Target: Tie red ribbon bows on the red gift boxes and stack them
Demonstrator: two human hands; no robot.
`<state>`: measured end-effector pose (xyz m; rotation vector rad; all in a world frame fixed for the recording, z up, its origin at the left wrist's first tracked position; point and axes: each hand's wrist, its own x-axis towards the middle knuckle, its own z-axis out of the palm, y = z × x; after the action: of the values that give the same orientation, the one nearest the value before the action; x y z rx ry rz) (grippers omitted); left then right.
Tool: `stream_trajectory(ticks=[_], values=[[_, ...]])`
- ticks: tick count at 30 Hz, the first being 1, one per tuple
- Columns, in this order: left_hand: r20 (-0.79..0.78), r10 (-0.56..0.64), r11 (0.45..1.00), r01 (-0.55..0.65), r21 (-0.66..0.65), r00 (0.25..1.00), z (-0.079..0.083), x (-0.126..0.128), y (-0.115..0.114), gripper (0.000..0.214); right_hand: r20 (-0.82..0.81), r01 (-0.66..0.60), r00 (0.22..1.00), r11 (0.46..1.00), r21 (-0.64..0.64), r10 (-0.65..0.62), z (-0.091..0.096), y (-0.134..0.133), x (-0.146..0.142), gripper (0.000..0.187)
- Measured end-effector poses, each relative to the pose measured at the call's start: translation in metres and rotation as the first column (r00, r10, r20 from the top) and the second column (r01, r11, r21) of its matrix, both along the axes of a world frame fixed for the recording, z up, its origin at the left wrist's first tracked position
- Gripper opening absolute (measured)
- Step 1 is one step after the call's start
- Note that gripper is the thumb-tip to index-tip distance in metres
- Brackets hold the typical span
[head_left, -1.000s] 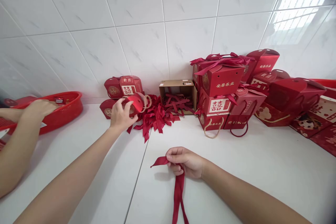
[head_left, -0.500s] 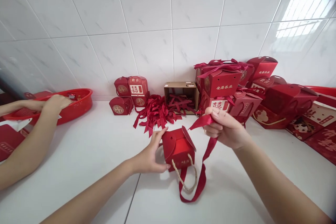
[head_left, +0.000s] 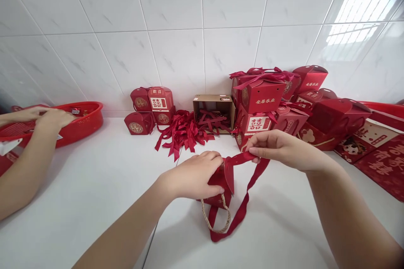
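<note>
A small red gift box (head_left: 222, 191) with a rope handle stands on the white surface in front of me. My left hand (head_left: 194, 175) is closed over its top and grips it. My right hand (head_left: 280, 148) pinches one end of a red ribbon (head_left: 244, 204) just right of the box's top flap. The ribbon hangs down from my fingers and loops under the box beside the rope handle.
A heap of red ribbons (head_left: 183, 132) and a brown cardboard box (head_left: 214, 107) lie by the tiled wall. Stacked red gift boxes (head_left: 261, 101) fill the right. Several small red boxes (head_left: 150, 107) sit at centre left. Another person's hands (head_left: 47, 117) reach into a red basin (head_left: 82, 122).
My left hand has moved from the box's side onto its top. My right hand has lowered the ribbon end to the box's flap. The view has shifted slightly.
</note>
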<state>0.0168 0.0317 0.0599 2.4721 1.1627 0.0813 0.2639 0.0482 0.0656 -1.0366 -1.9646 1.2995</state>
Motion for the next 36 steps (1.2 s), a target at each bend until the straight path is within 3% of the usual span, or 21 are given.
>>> stream_trajectory(ticks=[6, 22, 26, 32, 36], values=[[-0.058, 0.035, 0.998, -0.031, 0.057, 0.998, -0.014, -0.006, 0.007, 0.025, 0.005, 0.001, 1.0, 1.0, -0.019, -0.001, -0.004, 0.003, 0.0, 0.016], [-0.089, 0.037, 0.998, -0.033, 0.045, 0.995, -0.006, -0.004, 0.006, 0.027, 0.061, -0.049, 0.997, 0.998, -0.048, 0.052, -0.005, 0.008, -0.001, 0.025], [-0.041, 0.042, 0.997, -0.039, 0.074, 0.998, -0.006, -0.003, 0.007, 0.025, 0.157, 0.008, 0.988, 1.0, -0.028, -0.003, -0.01, 0.012, -0.003, 0.026], [0.066, 0.156, 0.975, -0.164, 0.148, 0.986, -0.011, 0.002, 0.006, 0.016, 0.206, 0.051, 0.978, 0.998, -0.046, -0.04, -0.013, 0.011, -0.009, 0.023], [0.145, 0.148, 0.952, -0.181, 0.246, 0.978, -0.013, 0.006, 0.007, 0.014, 0.234, 0.097, 0.969, 0.994, -0.054, -0.082, -0.013, 0.01, -0.012, 0.022]])
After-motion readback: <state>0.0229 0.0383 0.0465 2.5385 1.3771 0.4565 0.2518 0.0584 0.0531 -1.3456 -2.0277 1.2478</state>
